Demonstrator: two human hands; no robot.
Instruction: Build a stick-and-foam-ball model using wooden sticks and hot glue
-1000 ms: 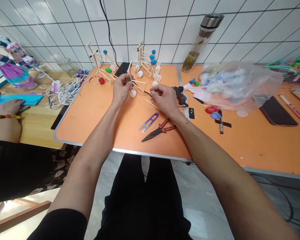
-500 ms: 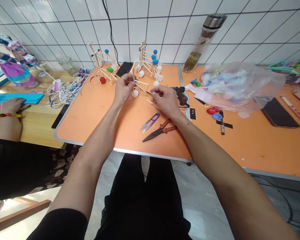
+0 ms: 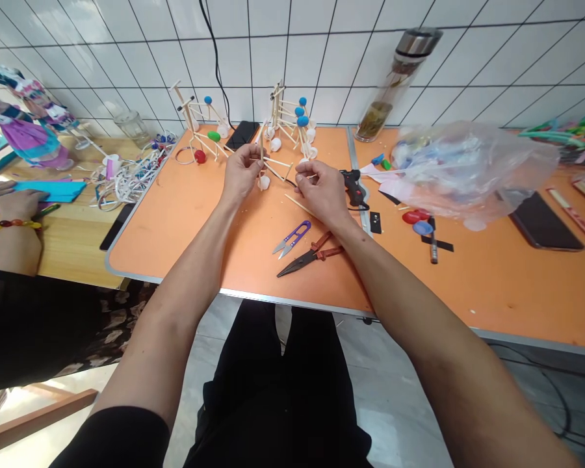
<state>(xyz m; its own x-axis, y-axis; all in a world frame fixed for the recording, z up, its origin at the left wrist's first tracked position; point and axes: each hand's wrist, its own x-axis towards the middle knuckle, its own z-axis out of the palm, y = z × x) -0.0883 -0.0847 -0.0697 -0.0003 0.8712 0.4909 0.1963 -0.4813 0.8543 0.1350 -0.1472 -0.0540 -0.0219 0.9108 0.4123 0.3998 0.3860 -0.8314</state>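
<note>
My left hand [image 3: 242,172] is closed on a small frame of thin wooden sticks [image 3: 275,171], fingers pinched at its upright stick. A white ball [image 3: 264,182] shows below those fingertips. Just right of the frame, the fingers of my right hand [image 3: 322,190] are pressed together; a small dark bit shows at their tips, too small to name. A loose stick [image 3: 298,204] lies under that hand. Nearer me are purple thread snips [image 3: 292,239] and red-handled pliers [image 3: 308,258]. A black glue gun [image 3: 353,188] lies to the right of my right hand.
Stick models with coloured balls [image 3: 299,116] stand at the back, near a black phone [image 3: 242,134]. A tall glass bottle [image 3: 394,88] and a plastic bag [image 3: 472,166] are to the right. At left, another person's hand [image 3: 19,203] rests by blue paper [image 3: 61,191].
My right hand has shifted very slightly, and the dark bit at its fingertips shows less. My left hand keeps its hold on the stick frame. At left, another hand has come onto the blue paper.
</note>
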